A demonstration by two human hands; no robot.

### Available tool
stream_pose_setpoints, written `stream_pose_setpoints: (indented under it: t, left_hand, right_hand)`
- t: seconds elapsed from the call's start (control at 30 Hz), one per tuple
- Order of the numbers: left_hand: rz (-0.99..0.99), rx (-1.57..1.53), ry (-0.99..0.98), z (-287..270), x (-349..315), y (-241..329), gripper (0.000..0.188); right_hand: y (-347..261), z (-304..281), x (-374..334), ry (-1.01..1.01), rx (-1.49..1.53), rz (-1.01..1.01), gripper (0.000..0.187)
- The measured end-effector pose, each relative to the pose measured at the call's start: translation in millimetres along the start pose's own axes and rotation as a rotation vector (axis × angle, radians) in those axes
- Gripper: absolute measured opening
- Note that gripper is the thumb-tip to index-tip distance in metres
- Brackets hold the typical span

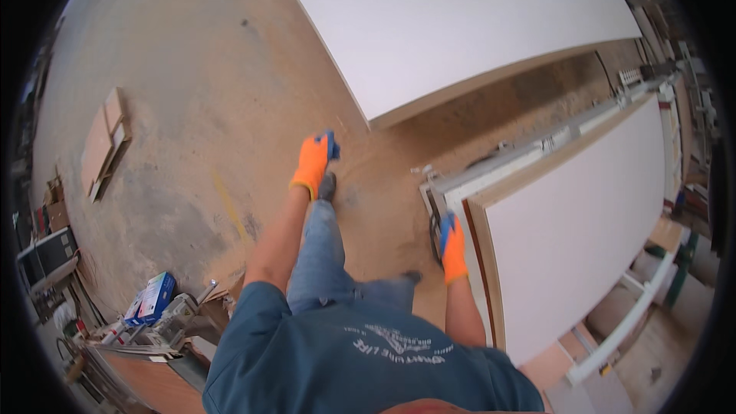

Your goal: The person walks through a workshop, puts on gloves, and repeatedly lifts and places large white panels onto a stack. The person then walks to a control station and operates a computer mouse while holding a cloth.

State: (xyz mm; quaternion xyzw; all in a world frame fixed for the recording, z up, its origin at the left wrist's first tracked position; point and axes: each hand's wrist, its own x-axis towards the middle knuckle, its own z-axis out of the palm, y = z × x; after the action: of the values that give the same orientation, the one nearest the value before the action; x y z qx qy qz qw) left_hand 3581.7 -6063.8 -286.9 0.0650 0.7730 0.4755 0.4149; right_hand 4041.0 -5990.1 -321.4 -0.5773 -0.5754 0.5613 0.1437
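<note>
My left hand (313,162) wears an orange glove with blue on the finger side. It hangs over the floor, fingers loosely apart, and nothing shows in it. In a matching glove, my right hand (455,251) is beside the brown edge of a thick white panel (575,222). Its fingers look stretched out, and I cannot tell if they touch the panel. That panel lies on a machine with a pale metal rail (529,149). Ahead, a larger white panel (468,23) sits raised above the floor, its near corner beyond my left hand.
A small stack of wooden boards (106,142) rests on the dusty floor (184,54) at left. At lower left, a blue box (156,297) sits among tools on a cluttered bench. A dark cable loop (435,238) hangs near my right hand. Pale frame bars (629,318) stand at lower right.
</note>
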Motion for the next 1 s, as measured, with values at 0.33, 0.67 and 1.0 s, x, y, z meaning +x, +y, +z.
stream_pose_setpoints:
  t: [0.33, 0.67, 1.0]
  left_hand:
    - [0.042, 0.531, -0.297, 61, 49, 83, 0.054]
    - [0.124, 1.050, -0.049, 73, 35, 77, 0.039]
    - [0.068, 0.642, -0.152, 127, -18, 87, 0.041]
  right_hand:
    - [-193, 167, 149, -0.188, 0.558, 0.215, 0.070]
    - [-225, 156, 165, -0.493, 0.890, 0.379, 0.070]
    - [-211, 179, 206, -0.369, 1.151, 0.417, 0.044]
